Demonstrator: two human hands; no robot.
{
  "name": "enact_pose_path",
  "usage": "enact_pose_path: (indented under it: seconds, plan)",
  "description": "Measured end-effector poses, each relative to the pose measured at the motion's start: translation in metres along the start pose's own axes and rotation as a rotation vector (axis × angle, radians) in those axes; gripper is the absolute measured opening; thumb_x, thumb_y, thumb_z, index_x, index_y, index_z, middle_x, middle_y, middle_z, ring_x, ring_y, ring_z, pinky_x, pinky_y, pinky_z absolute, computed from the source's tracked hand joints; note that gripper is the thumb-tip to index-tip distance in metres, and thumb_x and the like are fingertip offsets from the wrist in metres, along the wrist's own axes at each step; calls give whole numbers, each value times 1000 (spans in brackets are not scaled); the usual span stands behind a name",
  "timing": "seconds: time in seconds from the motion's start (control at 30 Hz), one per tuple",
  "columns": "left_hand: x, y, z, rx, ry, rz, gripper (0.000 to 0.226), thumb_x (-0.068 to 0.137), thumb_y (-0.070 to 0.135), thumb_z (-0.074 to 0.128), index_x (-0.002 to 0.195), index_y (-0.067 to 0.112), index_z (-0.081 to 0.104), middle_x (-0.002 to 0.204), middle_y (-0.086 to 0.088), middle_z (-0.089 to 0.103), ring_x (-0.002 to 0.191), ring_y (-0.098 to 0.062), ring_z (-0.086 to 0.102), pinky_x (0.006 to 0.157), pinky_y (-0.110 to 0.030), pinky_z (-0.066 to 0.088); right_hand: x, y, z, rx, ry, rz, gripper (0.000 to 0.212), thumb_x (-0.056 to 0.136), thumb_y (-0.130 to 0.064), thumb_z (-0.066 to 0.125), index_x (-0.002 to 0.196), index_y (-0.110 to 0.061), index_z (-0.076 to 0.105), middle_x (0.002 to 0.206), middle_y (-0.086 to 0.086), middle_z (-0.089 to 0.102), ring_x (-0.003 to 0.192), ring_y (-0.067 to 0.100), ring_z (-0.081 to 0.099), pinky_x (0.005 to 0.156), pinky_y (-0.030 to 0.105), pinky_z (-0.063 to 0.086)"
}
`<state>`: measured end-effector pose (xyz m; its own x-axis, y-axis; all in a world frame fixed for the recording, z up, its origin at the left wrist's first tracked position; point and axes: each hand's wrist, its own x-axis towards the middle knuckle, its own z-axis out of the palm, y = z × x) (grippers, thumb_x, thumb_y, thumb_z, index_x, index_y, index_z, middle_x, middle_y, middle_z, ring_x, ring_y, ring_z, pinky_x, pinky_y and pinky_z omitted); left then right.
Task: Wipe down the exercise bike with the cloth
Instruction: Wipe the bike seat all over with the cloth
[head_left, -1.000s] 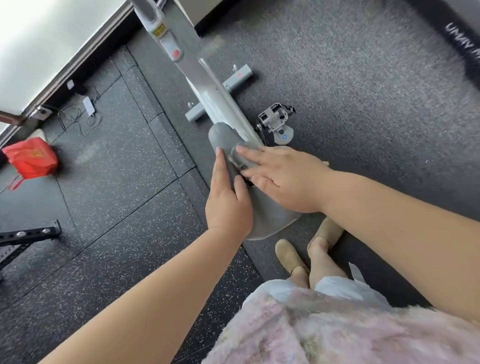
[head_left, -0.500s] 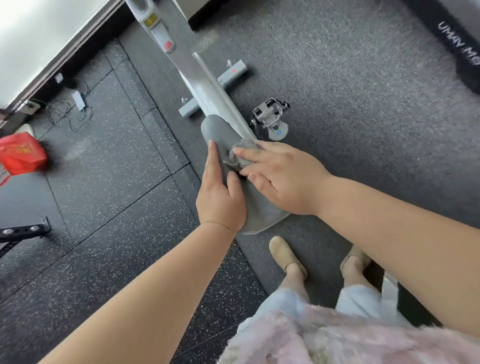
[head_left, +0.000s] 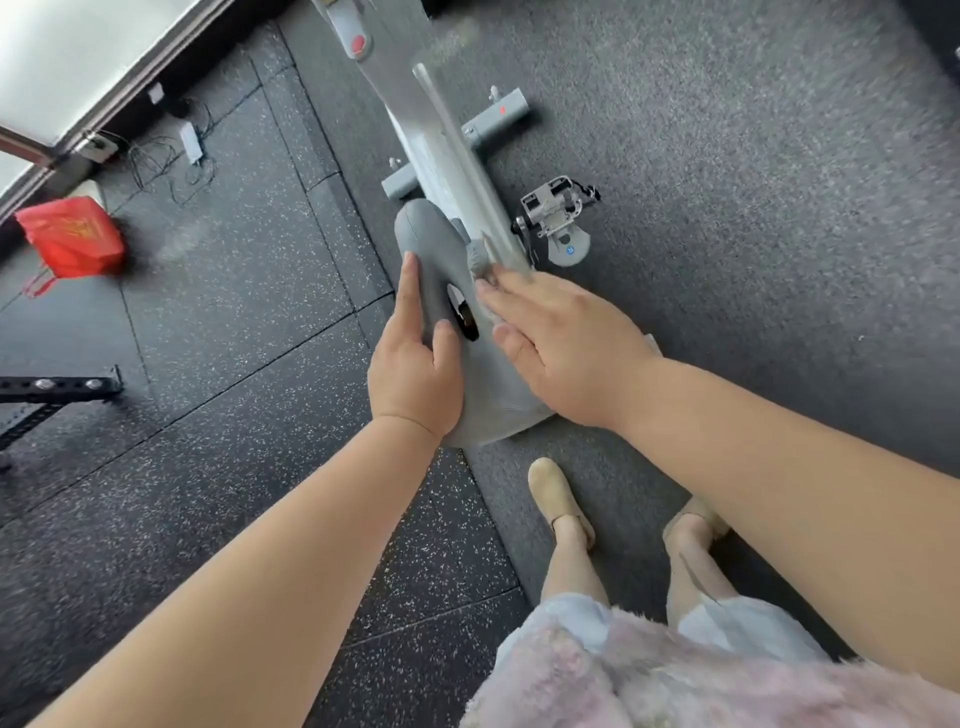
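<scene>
The grey exercise bike (head_left: 441, 150) stands below me, its frame running up and away. Its grey saddle (head_left: 431, 244) is between my hands. My left hand (head_left: 413, 364) rests on the saddle's left side, fingers straight, thumb on top by the centre slot. My right hand (head_left: 561, 343) lies flat on the saddle's right side and presses a grey cloth (head_left: 480, 262) under its fingers. Only a small bunched bit of the cloth shows past the fingertips. A metal pedal (head_left: 553, 208) sticks out to the right of the frame.
A red bag (head_left: 72, 236) lies on the black rubber floor at the left, with cables and a charger (head_left: 189, 140) near the wall. A black perforated rack foot (head_left: 57, 387) reaches in from the left edge. My feet (head_left: 556, 491) stand on the grey carpet behind the saddle.
My right hand has slid with the cloth from the saddle's middle toward its right side, uncovering the centre slot. The left hand keeps its place on the saddle. The view shifted slightly.
</scene>
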<state>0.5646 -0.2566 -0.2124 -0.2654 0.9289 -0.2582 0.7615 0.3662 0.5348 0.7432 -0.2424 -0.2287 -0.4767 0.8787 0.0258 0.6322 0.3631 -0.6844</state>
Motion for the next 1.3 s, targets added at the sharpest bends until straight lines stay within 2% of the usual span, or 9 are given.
enact_pose_path:
  seconds: [0.23,0.37,0.47,0.57,0.8,0.93,1.0,1.17,1.3]
  plan:
    - [1,-1,0,-21,-4,-4,75,91,39,38,160,57,16,134,11,66,92,-23,63,83,-41,51,22,9,-10,184,-134,131,58,105,-51,29,155,-23,40,145,-7,57,133,14,52,111,35,41]
    - [1,-1,2,-10,-11,30,77,91,36,38,162,52,15,143,9,60,97,-18,58,82,-36,45,22,25,-26,615,-191,358,47,110,-40,31,142,-18,58,51,-30,52,58,-15,54,67,8,40]
    - [2,-3,1,-1,-6,30,76,91,36,37,162,54,14,147,12,58,101,-14,56,88,-38,48,-2,25,-13,752,-19,375,40,111,-32,34,137,-19,62,89,-40,63,96,-25,56,101,18,45]
    - [5,-8,3,24,6,68,75,93,35,38,164,45,17,155,10,50,124,-17,53,106,-40,43,-3,24,3,547,85,320,45,109,-39,34,139,-19,61,128,-17,66,121,-2,57,110,30,43]
    - [9,-2,1,374,-8,150,75,100,48,26,168,24,5,176,8,3,161,-10,1,131,-45,-5,52,32,-25,569,-334,362,60,104,-64,24,145,-32,53,142,-3,59,136,16,47,117,35,30]
    - [9,13,4,234,-23,152,82,97,57,27,168,20,9,176,8,1,161,-7,3,132,-43,12,23,43,-13,885,-72,553,30,108,-51,31,93,-39,54,89,-23,52,90,-6,49,92,19,30]
    - [9,15,11,248,14,159,83,95,58,25,168,23,6,176,10,-3,160,-7,8,126,-44,27,8,41,-1,824,57,550,46,108,-51,28,81,-29,58,74,-11,55,75,0,52,85,29,40]
    - [12,12,16,277,31,174,82,93,54,21,168,25,5,176,13,-4,137,33,-10,107,-32,35,38,50,0,749,-207,403,61,104,-63,23,136,-30,63,130,-8,68,128,10,55,115,34,35]
    - [13,10,20,274,45,189,81,93,52,23,168,26,5,176,13,-2,135,34,-10,103,-30,33,57,59,-7,767,-302,310,65,106,-60,20,144,-22,56,147,-1,57,141,12,43,121,31,22]
